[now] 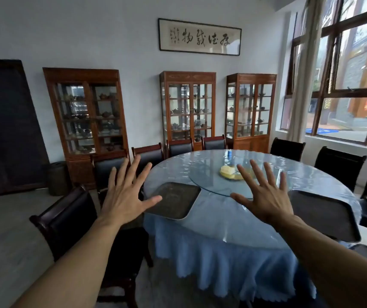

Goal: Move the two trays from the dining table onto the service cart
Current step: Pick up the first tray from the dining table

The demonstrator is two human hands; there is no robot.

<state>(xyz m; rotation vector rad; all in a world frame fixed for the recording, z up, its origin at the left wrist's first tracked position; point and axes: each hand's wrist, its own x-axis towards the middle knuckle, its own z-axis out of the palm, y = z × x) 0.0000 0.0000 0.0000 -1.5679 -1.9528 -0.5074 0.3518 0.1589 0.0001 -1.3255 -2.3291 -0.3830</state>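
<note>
1. Blue cloth under a clear plastic sheet is covering the round dining table (233, 221) I am facing, and it is hanging in folds down the near side.
2. I am holding my left hand (125, 196) up in the air with every finger spread wide apart, gripping nothing; its thumb is lying across my view of the near tray's left edge.
3. I am holding my right hand (265, 196) up the same way, fingers fanned apart and empty, over the near rim of the glass turntable (211, 174).
4. One dark tray (176, 200) is sitting on the table's left edge, a corner jutting past the rim.
5. A second dark tray (325, 213) is lying on the right edge of the table, well apart from the first, and it is overhanging the rim too.
6. Something yellow on a plate (228, 171) is resting on the turntable, partly behind my right fingers.
7. Dark chairs (67, 221) are standing around the table, the nearest one just beside my left forearm.
8. Three wooden display cabinets (188, 107) holding teapots are lining the far wall under a framed calligraphy scroll (199, 37).
</note>
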